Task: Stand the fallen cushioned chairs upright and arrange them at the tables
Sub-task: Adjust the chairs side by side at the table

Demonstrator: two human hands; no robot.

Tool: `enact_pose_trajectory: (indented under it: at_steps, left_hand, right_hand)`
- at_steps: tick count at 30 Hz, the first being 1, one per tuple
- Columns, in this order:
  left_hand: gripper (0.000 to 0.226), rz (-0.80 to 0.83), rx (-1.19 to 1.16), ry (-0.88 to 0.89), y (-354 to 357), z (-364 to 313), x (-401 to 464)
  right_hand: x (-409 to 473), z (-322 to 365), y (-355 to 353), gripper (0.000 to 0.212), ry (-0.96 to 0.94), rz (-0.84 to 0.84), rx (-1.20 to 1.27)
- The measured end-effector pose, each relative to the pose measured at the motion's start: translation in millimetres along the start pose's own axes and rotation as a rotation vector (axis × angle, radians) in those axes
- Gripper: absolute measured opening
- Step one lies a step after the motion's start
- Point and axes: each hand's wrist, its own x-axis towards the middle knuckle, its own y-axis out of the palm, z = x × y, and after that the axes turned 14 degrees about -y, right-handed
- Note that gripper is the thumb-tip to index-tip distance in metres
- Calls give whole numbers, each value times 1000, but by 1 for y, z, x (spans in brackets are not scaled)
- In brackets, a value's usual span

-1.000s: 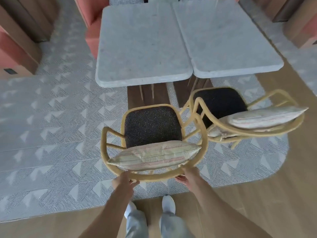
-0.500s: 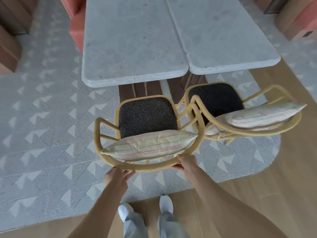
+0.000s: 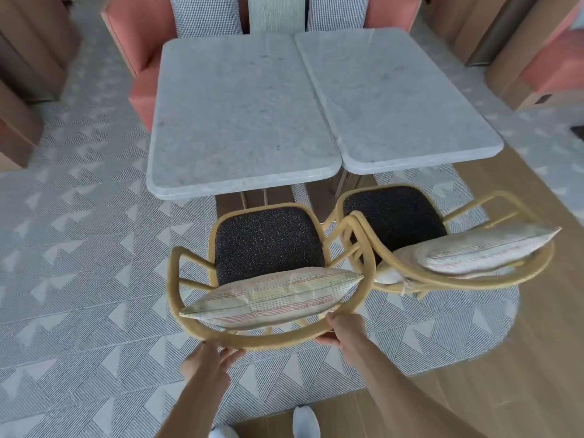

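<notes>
Two yellow rattan chairs stand upright, side by side, in front of two grey marble tables (image 3: 240, 121). The near chair (image 3: 268, 241) has a dark speckled seat and a striped cushion (image 3: 271, 295) leaning on its curved backrest. My left hand (image 3: 208, 358) grips the backrest rail from below at its left. On the right part of that rail, my right hand (image 3: 343, 324) holds on. The second chair (image 3: 395, 216) stands to the right, turned slightly, with its own cushion (image 3: 486, 248); its armrest touches the near chair's.
A patterned grey rug (image 3: 79, 263) lies under the tables and chairs, with wooden floor (image 3: 521, 358) to the right. A coral bench (image 3: 142, 42) with checked cushions runs behind the tables. Wooden furniture stands at both sides. My white shoes (image 3: 305, 422) are at the rug's edge.
The near chair has slid forward toward the left table, both hands staying on its backrest. The view has risen and shows more of the bench behind.
</notes>
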Motion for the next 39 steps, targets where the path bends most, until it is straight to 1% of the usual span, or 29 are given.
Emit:
enact_pose_trajectory:
  at_steps: [3,5,7,10,16,23,26,29,31,35,39]
  left_hand:
    - [17,34,-3,18,1,-6,5]
    - [11,71,69,-7,3,-12,7]
    - [12,66,155,-40,2,-17,11]
    - [11,64,197,-59,0,-21,20]
    - [11,66,171,-47,-2,-26,31]
    - [12,55,190,-40,5,-26,32]
    - [4,66,219,-46,0,-32,35]
    - [21,61,218,-20,-7,-39,40]
    - [24,74,237,-17,-7,-40,41]
    - [27,112,260,-14,-4,-36,35]
    - [34,90,267,-5,-2,-36,33]
  right_hand:
    - [-1,5,3,19,-33,10,16]
    - [-3,6,5,20,-33,11,-12]
    - [-3,1,6,19,-12,13,-36]
    - [-3,-5,7,18,2,13,-49]
    - [-1,0,7,27,-14,16,-38]
    - [8,5,10,15,-96,59,-73]
    - [8,0,19,12,-120,84,-76]
    - [8,-4,22,11,-116,92,-58]
    - [8,-4,20,11,-99,98,-21]
    - [9,-6,20,4,-83,76,12]
    - [9,-5,19,5,-94,57,27]
